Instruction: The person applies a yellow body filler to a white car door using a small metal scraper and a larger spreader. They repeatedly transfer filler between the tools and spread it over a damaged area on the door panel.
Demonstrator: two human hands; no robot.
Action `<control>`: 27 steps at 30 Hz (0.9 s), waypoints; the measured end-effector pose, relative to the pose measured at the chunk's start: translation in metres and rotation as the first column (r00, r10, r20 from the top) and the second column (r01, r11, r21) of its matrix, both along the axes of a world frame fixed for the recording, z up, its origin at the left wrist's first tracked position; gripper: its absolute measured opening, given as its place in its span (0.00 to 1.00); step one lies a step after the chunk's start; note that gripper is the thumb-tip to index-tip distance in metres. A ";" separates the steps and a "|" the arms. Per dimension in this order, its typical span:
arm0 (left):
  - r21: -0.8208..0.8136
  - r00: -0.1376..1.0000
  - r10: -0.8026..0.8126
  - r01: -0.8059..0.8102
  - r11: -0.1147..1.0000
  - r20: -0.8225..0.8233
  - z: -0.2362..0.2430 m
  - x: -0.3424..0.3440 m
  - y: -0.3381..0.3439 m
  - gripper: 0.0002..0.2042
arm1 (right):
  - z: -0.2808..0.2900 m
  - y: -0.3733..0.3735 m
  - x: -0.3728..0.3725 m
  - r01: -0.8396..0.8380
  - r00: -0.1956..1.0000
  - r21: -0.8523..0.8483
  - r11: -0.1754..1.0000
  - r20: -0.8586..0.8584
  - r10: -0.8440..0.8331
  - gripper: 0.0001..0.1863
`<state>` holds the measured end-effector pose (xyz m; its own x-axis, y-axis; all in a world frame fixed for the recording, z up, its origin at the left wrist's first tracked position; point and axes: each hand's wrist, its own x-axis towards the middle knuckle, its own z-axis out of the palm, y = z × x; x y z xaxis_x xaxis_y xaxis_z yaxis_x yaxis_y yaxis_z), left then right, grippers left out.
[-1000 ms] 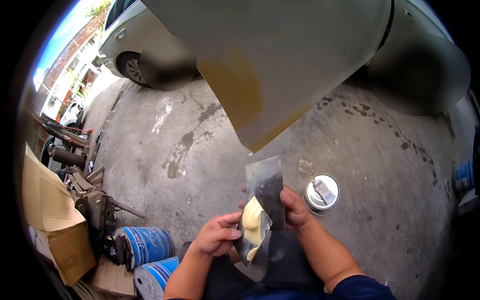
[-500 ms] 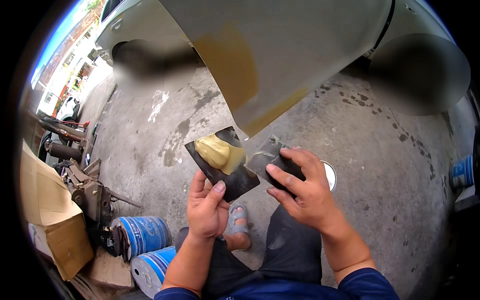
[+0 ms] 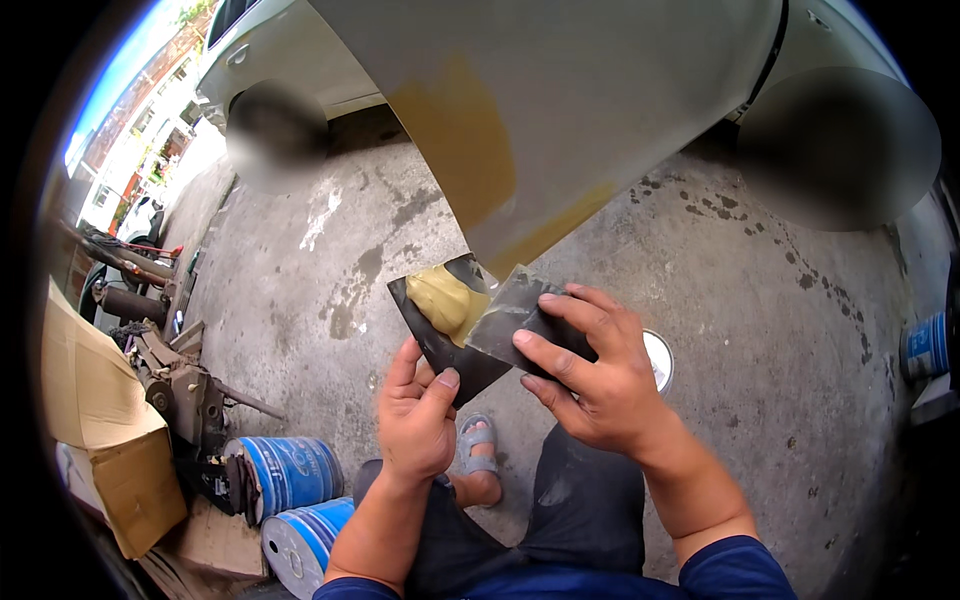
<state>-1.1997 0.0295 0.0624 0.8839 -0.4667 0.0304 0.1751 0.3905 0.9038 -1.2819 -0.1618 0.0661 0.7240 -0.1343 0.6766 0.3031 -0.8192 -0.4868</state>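
Note:
My left hand (image 3: pixel 415 430) grips a dark flat plate (image 3: pixel 470 375) by its lower edge, with a lump of yellow putty (image 3: pixel 440 305) on it. My right hand (image 3: pixel 600 380) holds a second dark, smeared spreader (image 3: pixel 510 320) from above, fingers spread over it; that spreader's left edge overlaps the plate beside the putty. Just above both hangs the lower corner of a large grey panel (image 3: pixel 600 100) with yellowish patches. A round white can (image 3: pixel 655 362) is partly hidden behind my right hand.
At left are a cardboard box (image 3: pixel 105 420), rusty metal parts (image 3: pixel 170 370) and blue drums (image 3: pixel 300 475). Another blue drum (image 3: pixel 925 345) stands at far right. A pale car (image 3: pixel 285 50) is behind the panel. My sandalled foot (image 3: pixel 478 450) rests on the concrete floor (image 3: pixel 300 250).
Both hands have risen since a second ago, when the plates were held upright lower down. The left plate turned to show the putty higher up; the right spreader has shifted left, overlapping it.

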 end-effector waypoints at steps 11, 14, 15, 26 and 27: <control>0.284 0.785 -0.002 -0.222 0.933 0.619 0.003 0.019 0.024 0.21 | -0.029 -0.034 0.018 0.143 0.988 -0.067 0.987 -0.043 -0.146 0.19; 0.019 0.929 0.079 -0.092 0.996 0.362 -0.019 0.040 0.037 0.24 | -0.017 -0.059 0.043 0.283 0.958 -0.280 0.918 0.127 -0.256 0.17; -0.045 0.962 0.068 -0.058 0.997 0.266 -0.024 0.044 0.041 0.24 | -0.013 -0.066 0.054 0.277 0.957 -0.363 0.890 0.186 -0.222 0.16; -0.148 0.993 0.116 -0.119 0.982 -0.025 -0.044 0.057 0.051 0.27 | -0.005 -0.077 0.121 0.208 0.929 -0.680 0.702 0.363 0.076 0.16; -0.148 0.993 0.116 -0.118 0.982 -0.024 -0.046 0.059 0.055 0.27 | -0.005 -0.077 0.124 0.213 0.924 -0.685 0.697 0.372 0.084 0.16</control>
<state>-1.1403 0.0843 0.0168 0.9330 -0.3514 0.0777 0.1337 0.5390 0.8316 -1.1580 -0.2384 0.0613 0.4264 0.4491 0.7851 0.2597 -0.8923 0.3693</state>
